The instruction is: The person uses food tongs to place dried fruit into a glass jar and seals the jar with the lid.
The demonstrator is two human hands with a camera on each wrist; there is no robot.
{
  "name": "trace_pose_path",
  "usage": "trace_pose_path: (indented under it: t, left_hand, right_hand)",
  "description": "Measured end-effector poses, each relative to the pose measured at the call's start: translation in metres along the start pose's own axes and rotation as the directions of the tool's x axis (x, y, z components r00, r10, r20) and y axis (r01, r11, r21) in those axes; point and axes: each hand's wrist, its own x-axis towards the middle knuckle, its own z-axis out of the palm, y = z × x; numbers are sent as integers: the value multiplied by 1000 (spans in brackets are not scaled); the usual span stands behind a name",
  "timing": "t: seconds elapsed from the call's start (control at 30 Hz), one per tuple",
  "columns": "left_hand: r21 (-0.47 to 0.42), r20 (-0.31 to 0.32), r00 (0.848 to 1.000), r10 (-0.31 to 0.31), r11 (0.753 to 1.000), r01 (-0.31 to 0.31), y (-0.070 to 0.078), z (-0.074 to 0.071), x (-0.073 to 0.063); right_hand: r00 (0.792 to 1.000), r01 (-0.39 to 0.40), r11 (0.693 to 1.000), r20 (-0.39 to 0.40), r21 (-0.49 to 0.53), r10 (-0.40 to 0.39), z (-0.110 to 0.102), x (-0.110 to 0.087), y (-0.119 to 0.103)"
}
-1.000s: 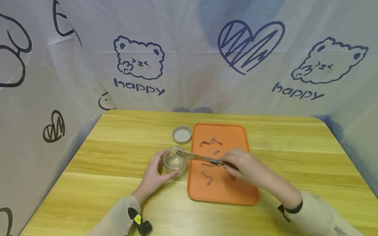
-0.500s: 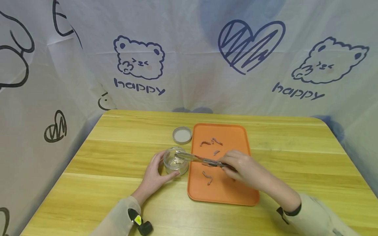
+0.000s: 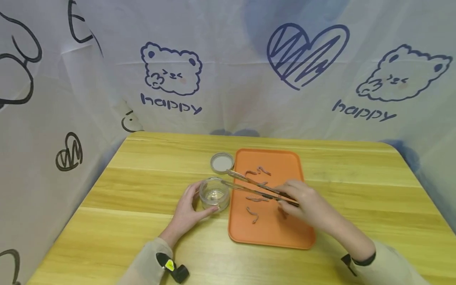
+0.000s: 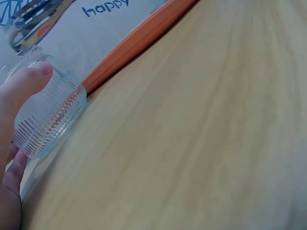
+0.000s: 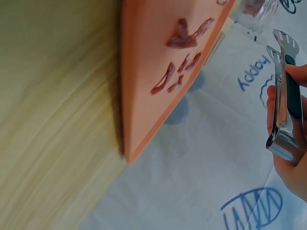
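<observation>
My left hand (image 3: 187,213) grips a clear glass jar (image 3: 215,204), thumb on its near side; the jar stands uncapped on the table. My right hand (image 3: 304,200) holds metal tongs (image 3: 249,181) with dark grips, their arms spread apart. In the head view one tip overlaps the jar's rim and the other points toward the lid; nothing shows between them. Several brownish-pink, worm-like strips (image 3: 252,213) lie on the orange tray (image 3: 270,235) below the tongs. The right wrist view shows the tongs (image 5: 291,93) lying along my palm and reddish strips (image 5: 163,79) on the tray.
A round lid (image 3: 222,163) with a pale inside lies behind the jar, close to the tray's left edge. The wooden table (image 3: 142,190) ends at a printed cloth backdrop (image 3: 235,91) behind and at the sides.
Earlier the tongs' arms were close together with the tips over the jar's mouth; now they are spread, and the right hand has shifted slightly right. The left hand keeps its grip on the jar.
</observation>
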Motion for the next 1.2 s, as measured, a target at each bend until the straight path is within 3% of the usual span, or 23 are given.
trace_pose_path:
  t: [0.27,0.57,0.83,1.2]
  left_hand:
    - [-11,11,1000,-5,1000,5,0,-2,-1]
    - [0,12,1000,-3,1000,3,0,-3,-5]
    - [-17,13,1000,1,1000,-1,0,-1,-4]
    - [6,17,1000,-15,1000,15,3,-4,-1]
  right_hand:
    - [996,-77,995,-59,-66,73,-8,-17,19]
    - [975,-221,973,-13,-66,221,-10,-36,43]
    - [973,-228,965,-14,-128,228,-8,-46,57]
    - [957,-281,952,42,-121,288,-5,-45,64]
